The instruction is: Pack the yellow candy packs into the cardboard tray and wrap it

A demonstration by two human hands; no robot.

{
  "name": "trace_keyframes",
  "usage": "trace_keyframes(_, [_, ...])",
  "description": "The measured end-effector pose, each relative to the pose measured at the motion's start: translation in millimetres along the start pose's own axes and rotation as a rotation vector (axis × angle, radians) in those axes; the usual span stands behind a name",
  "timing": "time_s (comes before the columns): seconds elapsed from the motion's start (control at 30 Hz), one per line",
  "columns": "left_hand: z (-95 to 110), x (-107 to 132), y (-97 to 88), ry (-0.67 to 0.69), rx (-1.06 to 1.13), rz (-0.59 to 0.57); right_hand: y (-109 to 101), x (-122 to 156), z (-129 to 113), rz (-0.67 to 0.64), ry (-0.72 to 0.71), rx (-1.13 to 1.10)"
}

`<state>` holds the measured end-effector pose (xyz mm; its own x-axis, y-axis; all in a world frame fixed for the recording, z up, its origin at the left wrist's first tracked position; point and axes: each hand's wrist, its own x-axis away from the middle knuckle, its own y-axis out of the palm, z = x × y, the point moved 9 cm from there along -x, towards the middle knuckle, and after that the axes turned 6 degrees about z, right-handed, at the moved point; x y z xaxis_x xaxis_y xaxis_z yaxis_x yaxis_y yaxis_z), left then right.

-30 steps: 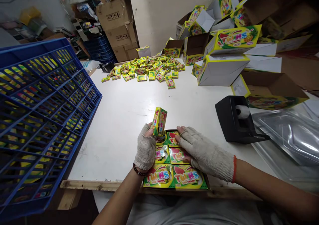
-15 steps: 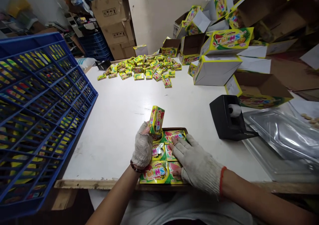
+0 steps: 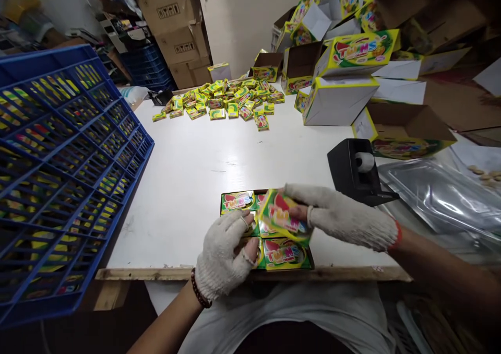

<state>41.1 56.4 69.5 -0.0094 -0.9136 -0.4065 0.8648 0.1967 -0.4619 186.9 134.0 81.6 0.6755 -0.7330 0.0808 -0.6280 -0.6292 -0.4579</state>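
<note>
The right hand [image 3: 344, 215], in a knit fingerless glove, pinches a small glossy yellow-green candy box [image 3: 282, 215] by its edge, tilted above the flat packed rows [image 3: 287, 254] at the table's [image 3: 203, 161] six o'clock edge. The left hand [image 3: 225, 252] lies flat on those rows, gripping nothing. The carton looks light, thin-walled and easily dented, best taken by its short edges; loose boxes [image 3: 230, 101] heap at twelve o'clock.
</note>
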Motion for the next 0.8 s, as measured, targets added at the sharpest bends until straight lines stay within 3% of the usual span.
trace_keyframes(0.07, [3,13,0.7,0.205,-0.138,-0.088,20,5,10,-0.169,0.011,0.289])
trace_keyframes(0.13, [-2,23,6.1,0.279,-0.208,-0.164,40,7,23,-0.257,0.017,0.510])
trace_keyframes(0.23, [-9,30,10.4,0.293,-0.211,-0.163,59,6,25,-0.147,-0.074,0.558])
trace_keyframes(0.37, [-11,32,8.6,0.284,-0.135,-0.091,67,9,24,0.042,-0.215,0.509])
trace_keyframes(0.57, [-12,33,7.6,0.279,-0.132,-0.100,82,16,32,0.033,-0.251,0.780])
trace_keyframes(0.73, [-5,38,11.3,0.386,-0.289,-0.137,86,36,24,0.165,-0.347,0.708])
trace_keyframes(0.8, [-1,40,13.7,0.503,-0.377,-0.115,79,31,24,0.134,-0.336,0.685])
